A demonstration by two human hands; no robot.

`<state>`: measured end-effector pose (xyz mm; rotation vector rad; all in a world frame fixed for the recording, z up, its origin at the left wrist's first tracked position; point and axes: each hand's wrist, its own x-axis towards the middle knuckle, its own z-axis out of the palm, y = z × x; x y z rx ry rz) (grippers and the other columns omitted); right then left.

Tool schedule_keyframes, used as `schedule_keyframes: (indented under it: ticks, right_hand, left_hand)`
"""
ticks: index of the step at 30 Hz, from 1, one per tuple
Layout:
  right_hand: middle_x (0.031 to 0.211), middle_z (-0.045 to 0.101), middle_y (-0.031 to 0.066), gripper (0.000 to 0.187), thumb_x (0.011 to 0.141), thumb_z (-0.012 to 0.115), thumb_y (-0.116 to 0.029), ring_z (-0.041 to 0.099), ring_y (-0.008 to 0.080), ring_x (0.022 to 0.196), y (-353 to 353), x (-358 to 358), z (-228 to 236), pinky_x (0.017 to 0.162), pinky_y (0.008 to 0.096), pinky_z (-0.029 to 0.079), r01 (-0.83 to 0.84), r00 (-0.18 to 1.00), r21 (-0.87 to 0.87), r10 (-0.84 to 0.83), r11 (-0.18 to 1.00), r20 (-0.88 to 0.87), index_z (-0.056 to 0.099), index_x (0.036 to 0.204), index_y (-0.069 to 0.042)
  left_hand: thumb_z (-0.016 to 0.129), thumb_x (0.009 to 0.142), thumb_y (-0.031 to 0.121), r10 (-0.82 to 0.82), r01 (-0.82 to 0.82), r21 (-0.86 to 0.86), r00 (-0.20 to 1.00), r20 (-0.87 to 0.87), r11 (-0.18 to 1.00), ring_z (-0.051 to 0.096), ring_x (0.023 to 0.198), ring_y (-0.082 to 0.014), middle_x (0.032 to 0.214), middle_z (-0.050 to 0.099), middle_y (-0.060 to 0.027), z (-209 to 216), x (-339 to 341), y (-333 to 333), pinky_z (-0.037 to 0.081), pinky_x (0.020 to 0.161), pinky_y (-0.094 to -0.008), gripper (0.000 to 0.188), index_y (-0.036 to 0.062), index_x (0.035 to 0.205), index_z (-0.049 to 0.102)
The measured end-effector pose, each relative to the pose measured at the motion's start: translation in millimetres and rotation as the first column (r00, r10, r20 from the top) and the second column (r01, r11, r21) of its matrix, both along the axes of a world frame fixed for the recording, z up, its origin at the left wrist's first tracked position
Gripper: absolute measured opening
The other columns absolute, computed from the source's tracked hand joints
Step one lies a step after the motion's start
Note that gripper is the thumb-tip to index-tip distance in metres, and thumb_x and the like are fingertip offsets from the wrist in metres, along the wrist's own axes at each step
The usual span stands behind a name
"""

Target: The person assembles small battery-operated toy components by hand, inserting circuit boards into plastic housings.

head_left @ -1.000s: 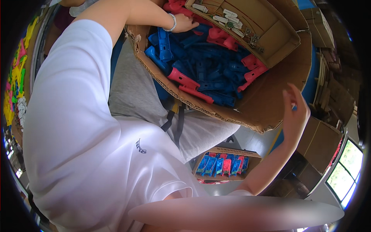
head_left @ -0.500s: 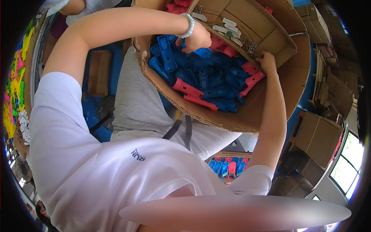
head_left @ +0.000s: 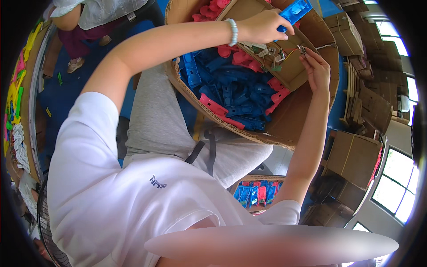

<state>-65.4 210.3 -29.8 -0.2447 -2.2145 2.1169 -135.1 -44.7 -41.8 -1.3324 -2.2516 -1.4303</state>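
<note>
My left hand [head_left: 267, 27], with a beaded bracelet at its wrist, grips a blue plastic housing [head_left: 294, 14] above the far part of a big cardboard carton [head_left: 307, 116]. My right hand [head_left: 317, 70] pinches a small metal part with thin wires [head_left: 302, 50] between thumb and fingertips. Between the hands is a shallow cardboard tray [head_left: 299, 74], resting tilted over the carton. Small electronic parts with wires [head_left: 267, 51] lie in this tray. Below it the carton holds many loose blue housings [head_left: 227, 93] and some red housings [head_left: 212, 105].
A smaller box of blue and red housings [head_left: 255, 192] stands near my right elbow. Stacked cardboard boxes [head_left: 356, 155] rise at the right. Bright plastic pieces [head_left: 20, 102] lie along the far left. Another person's legs [head_left: 91, 38] show at the upper left.
My left hand has lifted a blue housing out of the carton, moving up and right. My right hand has left the tray's edge and taken hold of the small wired metal part.
</note>
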Motion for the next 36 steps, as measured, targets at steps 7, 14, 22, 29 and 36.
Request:
schedule_keyframes:
  ticks: [7, 14, 22, 29, 36]
  right_hand:
    - [0.089, 0.068, 0.0071, 0.019, 0.091, 0.063, -0.003, 0.064, 0.0134, 0.076, -38, -3, 0, 0.068, 0.0263, 0.055, 0.049, 0.986, 0.252, -0.007, 0.967, -0.167, 0.068, 0.107, 0.004]
    - [0.088, 0.068, 0.0076, 0.014, 0.09, 0.064, -0.002, 0.063, 0.012, 0.077, -63, -5, -6, 0.064, 0.0255, 0.053, 0.196, 0.916, 0.102, -0.146, 0.975, -0.373, 0.069, 0.1, 0.004]
    - [0.088, 0.068, 0.0114, 0.015, 0.089, 0.064, 0.002, 0.066, 0.0172, 0.076, -66, -2, 8, 0.067, 0.0287, 0.056, 0.241, 0.9, 0.044, -0.206, 0.97, -0.384, 0.066, 0.103, 0.007]
    - [0.094, 0.066, 0.011, 0.017, 0.089, 0.066, -0.002, 0.065, 0.0165, 0.079, -100, 6, 5, 0.07, 0.0287, 0.055, 0.047, 0.951, -0.136, -0.086, 0.99, -0.297, 0.063, 0.103, 0.008]
    - [0.091, 0.067, 0.0079, 0.019, 0.088, 0.069, -0.005, 0.062, 0.0133, 0.079, -100, 2, -4, 0.069, 0.0259, 0.052, 0.179, 0.929, -0.121, -0.208, 0.976, -0.305, 0.064, 0.102, 0.006]
  left_hand:
    - [0.069, 0.086, 0.024, 0.09, -0.086, 0.05, 0.993, -0.079, 0.995, 0.056, 0.101, -0.0319, 0.106, 0.057, -0.0181, -11, -9, 19, 0.044, 0.089, -0.0406, 0.024, 0.0111, 0.107, 0.071]
    - [0.066, 0.087, 0.014, 0.03, -0.035, 0.04, 0.994, 0.103, 0.999, 0.064, 0.095, -0.0287, 0.116, 0.06, -0.0131, -17, -5, 14, 0.049, 0.086, -0.0375, 0.022, 0.0084, 0.108, 0.069]
    - [0.062, 0.088, 0.004, -0.254, -0.003, 0.49, 0.852, 0.458, 0.872, 0.066, 0.087, -0.0188, 0.112, 0.06, -0.0154, -18, 1, 10, 0.052, 0.081, -0.0323, 0.071, 0.0116, 0.147, 0.022]
    - [0.041, 0.101, 0.026, -0.508, -0.021, 0.703, 0.676, 0.534, 0.711, 0.058, 0.107, -0.0152, 0.117, 0.06, -0.0097, -10, 12, 18, 0.048, 0.091, -0.0292, 0.045, 0.0048, 0.141, 0.039]
    - [0.04, 0.104, 0.027, -0.664, -0.032, 0.772, 0.488, 0.566, 0.635, 0.059, 0.106, -0.0152, 0.116, 0.062, -0.0073, -2, 23, 16, 0.05, 0.09, -0.0314, 0.041, 0.0059, 0.138, 0.045]
